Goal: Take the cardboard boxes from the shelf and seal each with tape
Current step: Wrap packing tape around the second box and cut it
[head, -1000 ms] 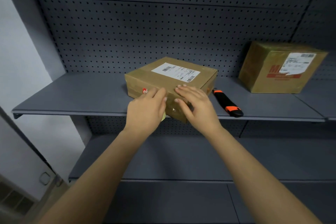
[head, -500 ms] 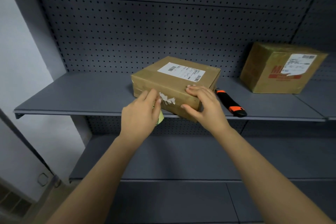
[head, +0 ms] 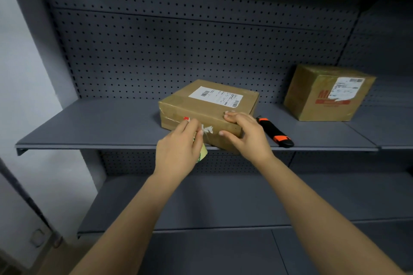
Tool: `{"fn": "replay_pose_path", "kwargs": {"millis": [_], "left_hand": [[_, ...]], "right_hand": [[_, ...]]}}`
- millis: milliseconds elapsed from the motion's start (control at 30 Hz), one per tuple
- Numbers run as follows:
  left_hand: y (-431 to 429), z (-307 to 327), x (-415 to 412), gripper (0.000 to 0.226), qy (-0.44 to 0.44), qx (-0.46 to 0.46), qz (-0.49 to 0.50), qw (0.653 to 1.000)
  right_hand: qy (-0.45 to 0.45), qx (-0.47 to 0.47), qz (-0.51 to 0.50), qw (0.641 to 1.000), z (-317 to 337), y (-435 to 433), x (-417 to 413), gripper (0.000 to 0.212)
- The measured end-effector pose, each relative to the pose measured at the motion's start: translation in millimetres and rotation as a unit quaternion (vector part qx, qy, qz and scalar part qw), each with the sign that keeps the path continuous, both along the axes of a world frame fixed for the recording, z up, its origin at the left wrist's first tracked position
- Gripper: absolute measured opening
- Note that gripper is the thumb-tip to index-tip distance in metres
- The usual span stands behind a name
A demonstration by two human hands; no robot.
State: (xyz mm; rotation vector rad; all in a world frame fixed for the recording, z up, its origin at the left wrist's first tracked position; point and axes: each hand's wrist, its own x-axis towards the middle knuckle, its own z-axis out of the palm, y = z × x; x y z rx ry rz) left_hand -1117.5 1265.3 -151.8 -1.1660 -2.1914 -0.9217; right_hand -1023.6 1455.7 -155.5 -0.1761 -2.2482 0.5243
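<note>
The cardboard box (head: 178,106) sits near the front edge of the grey shelf (head: 89,125), with its near corner over the lip. The right hand (head: 248,138) grasps that corner, fingers (head: 232,116) curled over the top edge and thumb on the front face. The left hand (head: 178,152) clasps a yellowish tape roll (head: 203,153), mostly hidden, and its fingertips touch the front face beside a crumpled tape patch (head: 207,129). A utility knife (head: 274,133) lies just right of the box, and a second box (head: 324,96) stands well apart.
</note>
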Motion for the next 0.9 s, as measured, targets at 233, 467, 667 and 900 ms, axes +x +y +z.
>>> {"fn": "replay_pose_path", "kwargs": {"millis": [233, 467, 667, 900], "left_hand": [[-12, 0, 2, 0.015, -0.045, 0.024, -0.021, 0.998], [-23, -1, 3, 0.012, -0.129, 0.065, -0.056, 0.988], [-28, 0, 1, 0.009, -0.157, 0.073, -0.077, 0.982], [-33, 1, -4, 0.008, -0.166, 0.076, -0.109, 0.977]], "right_hand": [[0.025, 0.0, 0.009, 1.0, 14, -39, 15, 0.035], [0.008, -0.089, 0.043, 0.995, 5, -92, 14, 0.009], [0.004, -0.124, 0.057, 0.991, 6, -98, 7, 0.006], [0.067, -0.139, 0.027, 0.988, 7, -113, 7, 0.014]]}}
